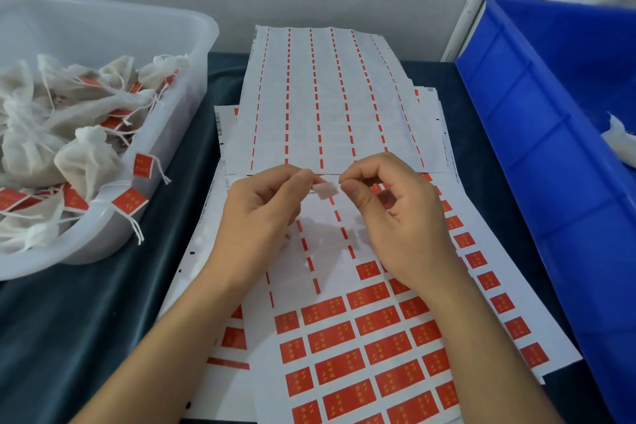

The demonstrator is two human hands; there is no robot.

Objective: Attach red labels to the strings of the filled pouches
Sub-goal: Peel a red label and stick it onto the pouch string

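Note:
A small peeled label (325, 190), pale side toward me, hangs between my hands above the sticker sheets. My left hand (261, 217) pinches its left edge with thumb and forefinger. Close on the label's right, my right hand (392, 213) holds its thumb and forefinger tips pinched together, and whether they touch the label I cannot tell. Below lies a sheet of red labels (364, 348), its upper rows peeled. Filled white pouches (82, 155) with red labels on their strings fill a clear tub (192, 55) at the left. No string shows between my fingers.
A used sheet with only red dashes (323, 100) lies at the back over more sheets. A blue crate (550, 155) stands on the right with a white pouch (619, 141) inside. A dark cloth (86, 320) covers the table.

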